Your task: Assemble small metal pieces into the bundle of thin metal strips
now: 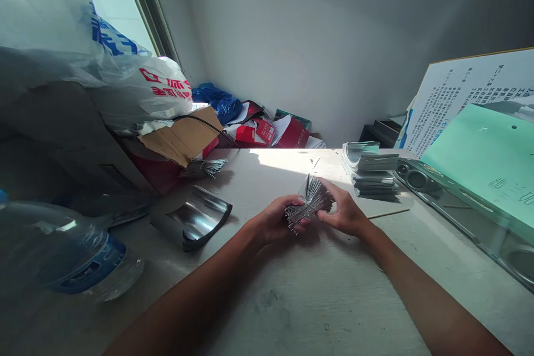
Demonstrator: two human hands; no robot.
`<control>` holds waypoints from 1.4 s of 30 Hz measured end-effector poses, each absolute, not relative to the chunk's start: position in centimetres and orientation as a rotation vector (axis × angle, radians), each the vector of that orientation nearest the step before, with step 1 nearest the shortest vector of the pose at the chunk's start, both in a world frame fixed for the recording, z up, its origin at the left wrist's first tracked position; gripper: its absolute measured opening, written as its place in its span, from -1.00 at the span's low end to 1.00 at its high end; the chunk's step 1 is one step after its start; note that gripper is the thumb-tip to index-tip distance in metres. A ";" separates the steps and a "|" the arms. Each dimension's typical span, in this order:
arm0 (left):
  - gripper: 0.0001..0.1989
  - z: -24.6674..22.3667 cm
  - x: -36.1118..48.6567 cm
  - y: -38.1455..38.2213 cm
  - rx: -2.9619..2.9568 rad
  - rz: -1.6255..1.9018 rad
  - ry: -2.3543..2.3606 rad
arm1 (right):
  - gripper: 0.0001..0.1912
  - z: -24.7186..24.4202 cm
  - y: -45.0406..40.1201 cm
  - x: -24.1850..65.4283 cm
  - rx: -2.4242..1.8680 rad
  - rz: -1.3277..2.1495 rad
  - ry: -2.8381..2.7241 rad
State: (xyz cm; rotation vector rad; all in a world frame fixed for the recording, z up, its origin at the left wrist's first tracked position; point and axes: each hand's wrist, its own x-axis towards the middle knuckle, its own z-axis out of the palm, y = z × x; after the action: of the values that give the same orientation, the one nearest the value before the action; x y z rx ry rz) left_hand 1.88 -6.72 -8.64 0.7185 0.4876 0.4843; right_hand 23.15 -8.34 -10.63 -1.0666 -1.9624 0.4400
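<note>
A bundle of thin silvery wires [309, 203], bound round its middle and fanned out at both ends, is held just above the white table [287, 311]. My left hand [276, 221] is closed round the bundle's left side, its fingers partly hidden behind the wires. On the right side, my right hand [342, 212] grips the bundle between thumb and fingers. A similar tied bundle [207, 167] lies at the back left. Left of my hands rests a curved shiny metal sheet [202, 214]. Right of them lies a thin stick [389, 213].
A stack of curved pieces [371, 169] stands at the back right beside a grey tray-like case [450, 194] and a green sheet [484, 150]. On the left are a clear plastic bottle [83, 256], cardboard [183, 136] and plastic bags [146, 89]. A wall [308, 39] stands behind.
</note>
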 end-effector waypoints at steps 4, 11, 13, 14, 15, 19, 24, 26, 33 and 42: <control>-0.74 -8.6 1.9 -6.8 0.740 0.499 0.523 | -0.26 -10.7 -8.2 23.3 -1.066 0.446 -1.948; -0.65 -8.7 2.4 -6.9 0.866 0.612 0.663 | -0.21 -10.2 -8.6 23.3 -1.075 0.625 -1.985; -0.63 -9.0 2.6 -6.9 0.930 0.679 0.740 | -0.24 -9.9 -8.8 23.2 -1.046 0.634 -1.983; -0.63 -9.0 2.7 -7.0 0.967 0.712 0.779 | -0.25 -9.8 -8.9 23.2 -1.039 0.622 -1.972; -0.63 -9.1 2.8 -7.0 1.004 0.742 0.812 | -0.27 -9.7 -8.9 23.2 -1.040 0.608 -1.954; -0.61 -9.3 3.0 -7.4 1.221 0.851 0.856 | -0.39 -9.4 -8.9 22.9 -1.030 0.526 -1.861; -0.52 -9.4 2.8 -7.8 1.868 0.964 0.912 | -0.66 -9.7 -8.4 22.8 -1.008 0.504 -1.839; -0.48 -9.4 2.7 -7.9 1.966 0.946 0.902 | -0.68 -9.8 -8.2 23.0 -1.031 0.542 -1.857; -0.52 -10.0 2.6 -7.7 2.032 0.879 0.832 | -0.57 -10.5 -7.9 23.4 -1.061 0.629 -2.075; -0.42 -10.5 2.1 -6.9 2.107 0.784 0.813 | -0.45 -11.4 -8.1 23.2 -1.132 0.577 -2.208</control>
State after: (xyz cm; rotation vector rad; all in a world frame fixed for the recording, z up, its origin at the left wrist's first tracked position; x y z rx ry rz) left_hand 2.09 -6.94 -10.46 2.1065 0.8130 0.7842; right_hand 23.15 -8.13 -11.40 -1.1319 -2.2078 0.5765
